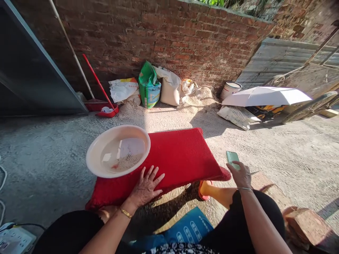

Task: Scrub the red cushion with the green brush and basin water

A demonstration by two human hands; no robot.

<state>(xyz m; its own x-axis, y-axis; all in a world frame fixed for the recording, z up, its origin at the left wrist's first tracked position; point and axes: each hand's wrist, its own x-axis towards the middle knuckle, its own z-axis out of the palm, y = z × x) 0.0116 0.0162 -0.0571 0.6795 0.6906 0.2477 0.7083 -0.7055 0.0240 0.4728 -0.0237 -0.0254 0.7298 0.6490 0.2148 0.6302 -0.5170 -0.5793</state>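
Note:
A thick red cloth [180, 151] lies spread over a low bench or board in front of me. My left hand [147, 187] rests flat on its near edge, fingers spread, holding nothing. On the cloth's left part stands a pale round basin [94, 160] of water, with grit and a small reddish bit at the bottom. Right of the cloth, my right hand [241, 174] pinches a flat, pale-green rectangular piece [232, 157] between thumb and fingers, above the ground. What kind of thing it is, I cannot tell.
Behind stand a green sack [149, 86], a white sack [171, 88] and a red dustpan [108, 112] by the brick wall. A white umbrella [267, 96] lies open at right. Between my legs is a blue bag [189, 225]; bricks [307, 225] and a power strip [17, 240] flank me.

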